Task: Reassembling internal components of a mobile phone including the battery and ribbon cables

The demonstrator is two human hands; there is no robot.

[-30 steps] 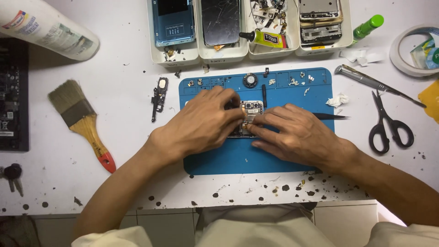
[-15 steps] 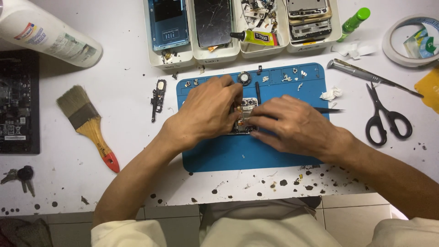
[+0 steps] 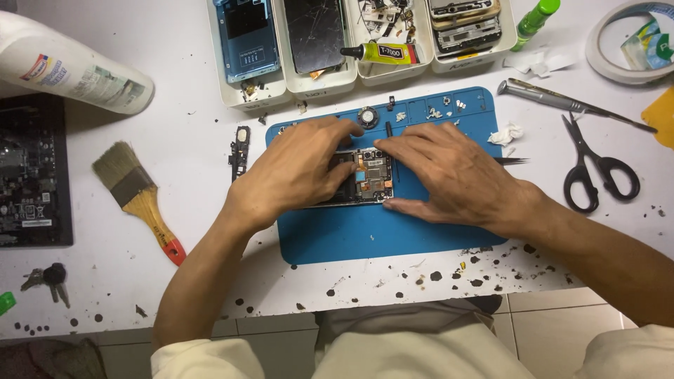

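An opened phone (image 3: 365,177) with its circuit board showing lies on a blue work mat (image 3: 365,235) at the middle of the white table. My left hand (image 3: 298,172) covers the phone's left part and holds it by its edges. My right hand (image 3: 449,175) rests over its right end, fingers spread along the top and thumb at the lower edge. A thin black tool (image 3: 388,130) lies on the mat just above the phone. Small screws and parts (image 3: 442,111) sit in the mat's upper compartments.
White trays (image 3: 281,88) at the back hold phone shells, screens, parts and a glue tube (image 3: 382,52). Scissors (image 3: 597,165) and a metal tool (image 3: 554,100) lie right, with a tape roll (image 3: 611,49). A brush (image 3: 137,196), white bottle (image 3: 63,67), dark circuit board (image 3: 31,175) and keys (image 3: 45,277) lie left.
Both hands have shifted on the phone: my right hand now spreads flatter across its right end, and my left grips the left part. The camera view has drifted slightly.
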